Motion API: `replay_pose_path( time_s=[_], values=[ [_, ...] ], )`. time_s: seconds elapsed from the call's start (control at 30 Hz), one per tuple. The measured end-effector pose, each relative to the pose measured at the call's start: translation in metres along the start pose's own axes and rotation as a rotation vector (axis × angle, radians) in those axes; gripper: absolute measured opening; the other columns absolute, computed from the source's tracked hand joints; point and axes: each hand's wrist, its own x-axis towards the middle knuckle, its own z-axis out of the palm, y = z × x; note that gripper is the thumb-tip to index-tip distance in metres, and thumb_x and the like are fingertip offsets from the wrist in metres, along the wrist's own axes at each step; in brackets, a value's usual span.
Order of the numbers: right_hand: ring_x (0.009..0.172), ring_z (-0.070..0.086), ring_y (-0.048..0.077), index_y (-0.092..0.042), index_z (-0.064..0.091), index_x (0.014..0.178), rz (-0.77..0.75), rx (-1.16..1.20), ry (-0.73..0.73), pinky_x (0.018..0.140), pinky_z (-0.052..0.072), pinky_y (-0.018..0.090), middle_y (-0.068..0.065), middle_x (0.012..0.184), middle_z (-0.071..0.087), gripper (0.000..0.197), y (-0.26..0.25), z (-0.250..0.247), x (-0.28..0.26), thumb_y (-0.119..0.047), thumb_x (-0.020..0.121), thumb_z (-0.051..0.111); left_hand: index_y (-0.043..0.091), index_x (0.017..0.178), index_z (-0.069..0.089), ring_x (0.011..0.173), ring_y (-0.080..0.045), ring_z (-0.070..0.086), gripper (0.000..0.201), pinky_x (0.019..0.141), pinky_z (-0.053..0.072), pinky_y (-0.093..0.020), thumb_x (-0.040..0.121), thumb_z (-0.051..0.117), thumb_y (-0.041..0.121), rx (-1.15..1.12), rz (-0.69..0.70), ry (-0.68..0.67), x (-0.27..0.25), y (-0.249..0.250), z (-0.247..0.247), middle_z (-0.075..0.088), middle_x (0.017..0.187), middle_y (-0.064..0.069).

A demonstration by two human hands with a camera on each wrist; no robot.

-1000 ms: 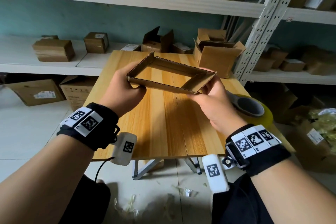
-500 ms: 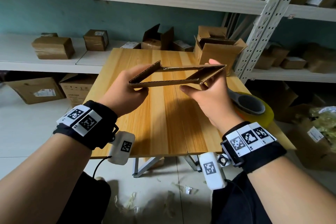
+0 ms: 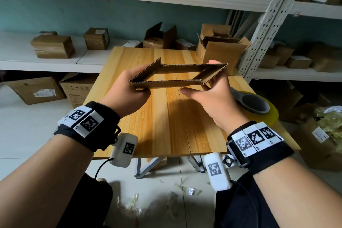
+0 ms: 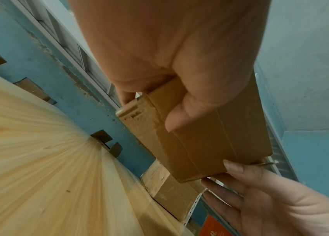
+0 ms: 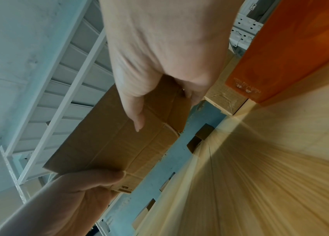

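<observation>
An unfolded brown cardboard box (image 3: 166, 84), an open sleeve with no top or bottom shut, is held in the air above the wooden table (image 3: 166, 126). My left hand (image 3: 129, 91) grips its left corner, thumb on the near wall and fingers underneath. At the right end my right hand (image 3: 212, 89) holds it, fingers behind the corner and thumb stretched beneath. In the left wrist view the thumb of my left hand (image 4: 179, 111) presses the box (image 4: 210, 143). In the right wrist view the thumb of my right hand (image 5: 135, 111) lies along the box (image 5: 109, 143).
A yellow tape roll (image 3: 270, 114) lies at the table's right edge. An open carton (image 3: 222, 52) stands at the table's back right. Shelves with small boxes run behind, with a white rack upright (image 3: 262, 24) on the right. Cartons and scraps lie on the floor.
The box has tipped to a more edge-on, flatter slant and risen slightly. My right thumb has come off the near wall and now stretches beneath the box.
</observation>
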Motion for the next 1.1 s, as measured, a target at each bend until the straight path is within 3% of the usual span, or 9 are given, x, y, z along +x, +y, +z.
replay_pose_path(
  time_s=[0.17,0.37,0.5,0.6,0.7,0.83,0.93,1.0,1.1],
  values=[
    [0.133,0.056,0.013,-0.036,0.048,0.14,-0.017,-0.016,-0.036,0.116,0.046,0.048,-0.015,0.136,0.063,0.103,0.0,0.008,-0.005,-0.054,0.053,0.101,0.042,0.103,0.057,0.064,0.003,0.057,0.062,0.056,0.046,-0.012,0.083,0.062,-0.017,-0.085,-0.02,0.038,0.002,0.002,0.0,0.062,0.068,0.029],
    [0.122,0.058,0.003,-0.033,0.046,0.141,-0.017,-0.043,-0.041,0.102,0.048,0.019,-0.019,0.128,0.063,0.097,-0.002,0.016,-0.015,-0.037,0.063,0.102,0.018,0.136,0.055,0.081,0.006,0.062,0.064,0.068,0.048,-0.01,0.082,0.066,-0.015,-0.145,-0.019,0.015,0.003,0.004,0.004,0.064,0.085,0.025],
    [0.121,0.038,-0.002,-0.027,0.029,0.158,0.049,-0.07,-0.059,0.074,0.026,-0.008,-0.031,0.119,0.041,0.111,-0.009,0.015,-0.021,-0.04,0.071,0.096,0.011,0.153,0.041,0.09,0.007,0.061,0.082,0.072,0.049,-0.009,0.081,0.068,-0.017,-0.174,0.001,0.024,0.005,0.005,0.002,0.059,0.105,0.015],
    [0.118,0.042,-0.007,-0.026,0.027,0.16,0.044,-0.044,-0.069,0.079,0.028,-0.009,-0.029,0.126,0.043,0.112,-0.012,0.014,-0.02,-0.041,0.073,0.095,0.01,0.148,0.044,0.078,0.011,0.063,0.074,0.064,0.049,-0.008,0.083,0.068,-0.017,-0.211,-0.036,0.03,0.003,0.011,0.003,0.061,0.1,0.01],
    [0.141,0.042,0.007,-0.03,0.032,0.16,0.027,0.047,-0.04,0.11,0.036,0.022,-0.011,0.154,0.049,0.119,-0.016,0.018,-0.018,-0.053,0.061,0.094,0.017,0.13,0.058,0.09,-0.001,0.067,0.049,0.076,0.052,-0.021,0.085,0.067,0.001,-0.434,-0.11,-0.031,0.005,0.014,-0.001,0.07,0.101,0.006],
    [0.118,0.061,-0.009,-0.029,0.048,0.15,-0.052,0.175,0.001,0.09,0.047,0.008,-0.015,0.136,0.065,0.1,-0.017,0.019,-0.012,-0.06,0.062,0.085,0.019,0.138,0.06,0.112,-0.02,0.059,0.046,0.093,0.044,-0.038,0.092,0.051,0.024,-0.728,-0.106,-0.12,0.011,0.013,-0.011,0.068,0.124,0.001],
    [0.122,0.057,0.012,-0.021,0.047,0.153,0.057,0.238,0.025,0.097,0.042,0.023,-0.01,0.13,0.065,0.131,-0.025,0.017,-0.013,-0.093,0.046,0.071,0.017,0.154,0.049,0.143,-0.033,0.045,0.075,0.115,0.032,-0.05,0.09,0.062,0.055,-0.893,-0.104,-0.125,0.013,0.013,-0.012,0.052,0.156,-0.005],
    [0.139,0.048,0.018,-0.027,0.035,0.16,0.127,0.239,0.022,0.109,0.037,0.03,-0.005,0.152,0.054,0.126,-0.03,0.014,-0.015,-0.094,0.056,0.054,0.014,0.16,0.04,0.152,-0.034,0.039,0.091,0.125,0.025,-0.051,0.089,0.062,0.066,-0.985,-0.162,-0.091,0.014,0.015,-0.01,0.044,0.163,-0.01],
    [0.136,0.052,0.013,-0.034,0.025,0.164,0.128,0.268,0.061,0.099,0.037,0.002,-0.011,0.161,0.04,0.081,-0.028,0.013,-0.009,-0.077,0.096,0.037,0.016,0.16,0.041,0.147,-0.03,0.047,0.075,0.128,0.025,-0.05,0.099,0.046,0.06,-1.058,-0.258,-0.01,0.017,0.013,-0.005,0.049,0.16,-0.008]
  ],
)
